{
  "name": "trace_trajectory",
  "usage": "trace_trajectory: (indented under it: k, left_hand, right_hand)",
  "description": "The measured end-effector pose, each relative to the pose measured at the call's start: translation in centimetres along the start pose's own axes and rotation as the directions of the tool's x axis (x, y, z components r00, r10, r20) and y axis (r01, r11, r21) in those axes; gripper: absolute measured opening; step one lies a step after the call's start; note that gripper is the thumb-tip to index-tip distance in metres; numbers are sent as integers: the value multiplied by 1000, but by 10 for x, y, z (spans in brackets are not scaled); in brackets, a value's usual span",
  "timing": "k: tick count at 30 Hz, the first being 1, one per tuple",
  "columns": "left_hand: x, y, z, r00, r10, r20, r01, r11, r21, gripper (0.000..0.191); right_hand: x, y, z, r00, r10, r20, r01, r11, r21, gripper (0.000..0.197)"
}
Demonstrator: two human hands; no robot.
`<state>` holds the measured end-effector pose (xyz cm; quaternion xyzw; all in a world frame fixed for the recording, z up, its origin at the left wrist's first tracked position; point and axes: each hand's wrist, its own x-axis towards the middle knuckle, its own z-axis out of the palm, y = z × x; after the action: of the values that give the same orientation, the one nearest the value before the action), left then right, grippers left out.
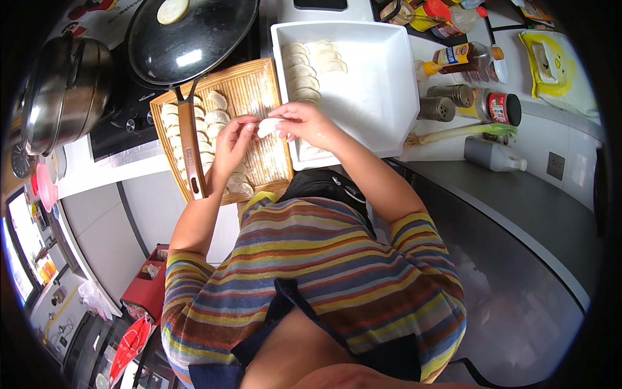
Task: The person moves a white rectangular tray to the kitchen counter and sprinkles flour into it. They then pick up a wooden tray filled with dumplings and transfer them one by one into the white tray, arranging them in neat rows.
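A pale, folded dumpling (267,127) is held between my two hands, over the boundary of two trays. My right hand (311,125) grips its right side with thumb and fingers. At its left end, the fingertips of my left hand (236,138) pinch the edge. Below my left hand lies a ribbed bamboo tray (260,92), dusted with flour and bearing rows of dumplings (217,117). To the right, a white plastic bin (374,97) holds a column of overlapping dumplings (303,82) and a shorter column beside it. My right hand hides part of the longer column.
A frying pan (209,29) with a pale round piece (172,10) inside stands at upper left; its brown handle (187,133) crosses the bamboo tray. Left is a steel pot (68,97). Right are a sauce bottle (466,57), shakers (437,108), a leek (461,132) and a lying jug (493,154).
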<state>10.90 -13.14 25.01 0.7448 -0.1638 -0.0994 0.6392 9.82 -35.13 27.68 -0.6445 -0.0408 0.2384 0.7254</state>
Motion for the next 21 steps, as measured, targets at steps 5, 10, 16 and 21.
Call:
trace_trajectory:
  k: [5, 10, 16, 21]
  left_hand:
    - [21, -18, -57, 963, 255, -91, -139, 755, 641, 20]
    - [57, -11, -90, 872, 431, 231, -441, 490, 752, 30]
    - [70, -21, -109, 918, 215, 333, -397, 501, 769, 35]
    - [75, -27, -116, 930, 92, 356, -348, 533, 771, 25]
  right_hand:
    - [-19, -7, -72, 952, 21, -306, -4, 998, 56, 32]
    - [-5, 28, -137, 853, 92, -514, -129, 991, -37, 30]
    - [17, 44, -150, 877, 137, -460, -192, 978, -75, 32]
    - [26, 65, -164, 896, -57, -441, -107, 935, -338, 29]
